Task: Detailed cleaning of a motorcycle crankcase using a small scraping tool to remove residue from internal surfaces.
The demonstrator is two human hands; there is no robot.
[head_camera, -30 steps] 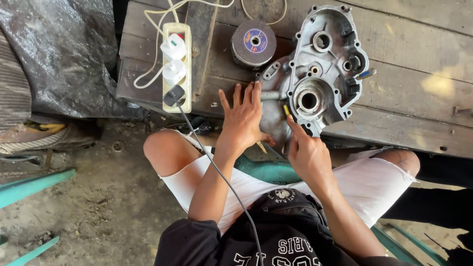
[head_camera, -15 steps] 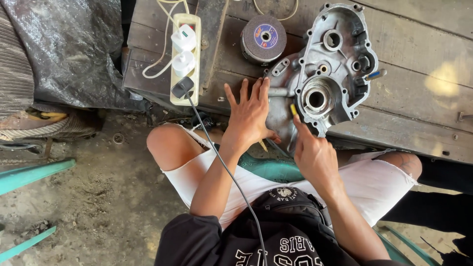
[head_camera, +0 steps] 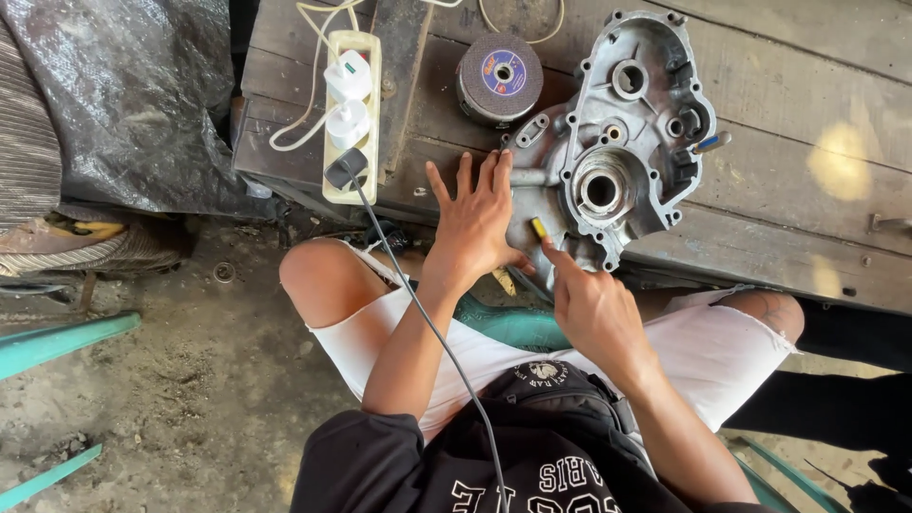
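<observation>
Head view, looking down. I see my left hand (head_camera: 475, 223) laid flat with fingers spread, palm down, across the near-left edge of the aluminium engine crankcase cover (head_camera: 617, 152), which rests on the wooden workbench (head_camera: 807, 142). The palm hides that corner of the casting, so I cannot tell what lies beneath it. My right hand (head_camera: 594, 309) is closed around a small tool with a yellow tip (head_camera: 538, 228); only the tip shows past the fingers, touching the lower-left rim of the cover, and the handle is wholly concealed, so I cannot tell what kind of tool it is. The central bearing bore (head_camera: 600, 190) of the cover faces up, just beside the tool tip.

Behind the cover's upper left lies a grey abrasive disc (head_camera: 501, 76) with a purple label, near the casting; whether they touch is unclear. To the left, a cream power strip (head_camera: 350, 114) carries two white plugs and one black plug (head_camera: 344, 166), whose black cable (head_camera: 427, 323) runs down over my left forearm and out of the bottom of the frame. A dark plastic sheet (head_camera: 123, 104) is cut off at the left edge.
</observation>
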